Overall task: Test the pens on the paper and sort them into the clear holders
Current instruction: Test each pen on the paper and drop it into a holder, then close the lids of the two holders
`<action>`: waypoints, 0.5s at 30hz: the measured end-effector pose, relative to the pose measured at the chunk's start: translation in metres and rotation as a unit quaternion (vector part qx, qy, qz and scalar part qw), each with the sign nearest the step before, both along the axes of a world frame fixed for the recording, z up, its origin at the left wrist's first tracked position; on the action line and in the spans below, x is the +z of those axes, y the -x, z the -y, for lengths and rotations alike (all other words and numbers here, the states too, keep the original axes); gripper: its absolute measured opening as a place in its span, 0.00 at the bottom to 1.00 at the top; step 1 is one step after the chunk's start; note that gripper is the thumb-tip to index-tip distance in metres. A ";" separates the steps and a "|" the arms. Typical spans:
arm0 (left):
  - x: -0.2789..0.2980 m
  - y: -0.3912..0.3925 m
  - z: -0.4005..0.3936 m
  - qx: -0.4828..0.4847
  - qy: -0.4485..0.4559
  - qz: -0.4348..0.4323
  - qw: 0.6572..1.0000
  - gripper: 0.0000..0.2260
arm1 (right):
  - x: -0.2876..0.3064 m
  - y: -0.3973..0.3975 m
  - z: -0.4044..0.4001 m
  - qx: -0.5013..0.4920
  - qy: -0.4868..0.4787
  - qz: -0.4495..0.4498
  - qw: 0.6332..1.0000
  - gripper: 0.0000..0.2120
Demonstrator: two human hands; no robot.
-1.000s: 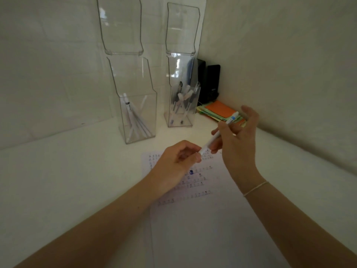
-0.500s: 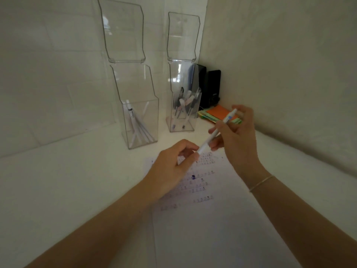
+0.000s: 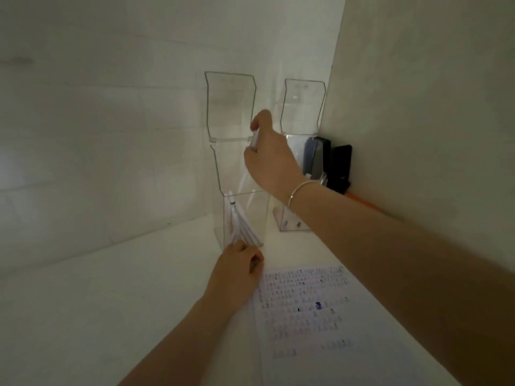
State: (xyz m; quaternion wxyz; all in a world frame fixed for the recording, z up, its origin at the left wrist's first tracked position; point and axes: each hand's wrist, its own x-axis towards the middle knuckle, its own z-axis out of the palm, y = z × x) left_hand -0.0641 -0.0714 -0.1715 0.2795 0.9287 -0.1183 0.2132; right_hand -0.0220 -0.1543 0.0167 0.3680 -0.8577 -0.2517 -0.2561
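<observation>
While blurred, right hand apparently pinching pen above left holder.

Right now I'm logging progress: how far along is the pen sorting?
Done: several pens stand in the left holder; the paper carries test marks. In hand: the right hand lowers a white pen into that holder. Left: no untested pens are in view.

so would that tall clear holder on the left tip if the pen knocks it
Possibly: the left holder is tall on a narrow base, so likely top-heavy. It looks light, with few pens inside. The left hand at its base may steady it.
</observation>
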 end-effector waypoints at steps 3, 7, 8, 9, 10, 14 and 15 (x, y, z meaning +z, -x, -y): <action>-0.002 -0.002 -0.001 0.003 -0.008 0.004 1.000 0.07 | -0.017 -0.006 -0.005 -0.040 0.171 -0.042 0.984 0.15; 0.004 0.001 0.000 0.014 0.034 0.008 0.999 0.07 | -0.021 -0.010 0.002 -0.054 0.275 -0.101 0.955 0.10; 0.012 0.005 0.000 0.026 0.073 0.035 0.996 0.06 | -0.018 -0.011 0.007 -0.047 0.244 -0.123 0.961 0.10; 0.022 0.008 0.000 0.042 0.124 0.075 0.989 0.04 | -0.014 -0.012 0.012 -0.034 0.195 -0.144 0.970 0.10; 0.034 0.011 -0.001 0.061 0.178 0.119 0.975 0.04 | -0.012 -0.014 0.017 -0.024 0.148 -0.154 0.977 0.10; 0.093 0.010 -0.020 0.104 0.362 0.255 0.891 0.04 | -0.011 -0.030 0.046 -0.056 0.014 -0.157 0.986 0.09; 0.108 0.001 -0.027 0.114 0.392 0.250 0.878 0.04 | -0.011 -0.035 0.052 -0.068 -0.008 -0.176 0.982 0.09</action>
